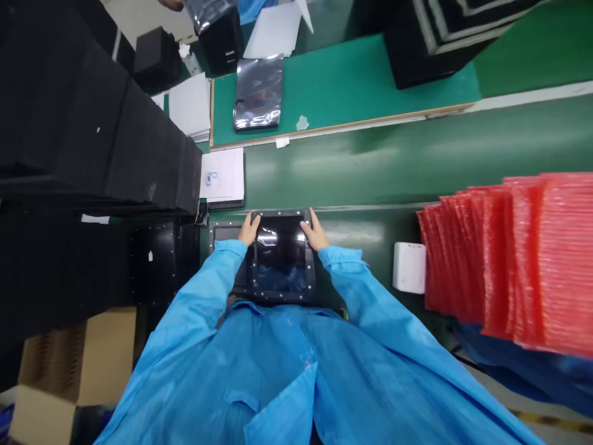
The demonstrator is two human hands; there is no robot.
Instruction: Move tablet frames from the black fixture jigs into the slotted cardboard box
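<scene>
A black framed panel (281, 254) with a glossy dark centre and small light dots along its border lies before me at the green bench's near edge. My left hand (249, 229) grips its upper left corner, thumb on the frame. On the opposite side my right hand (315, 231) holds the upper right edge, thumb on top. A second black frame (225, 231) lies to the left, partly covered by the panel and my left hand. White papers (223, 175) with a small blue item on them rest on a dark block beyond the left hand.
Stacked red bubble-wrap bags (519, 259) stand at the right beside a white box (409, 267). Tall black stacks (83, 111) fill the left. A cardboard box (105, 352) is at lower left. Black film sheets (258, 93) lie on a raised green board (338, 83).
</scene>
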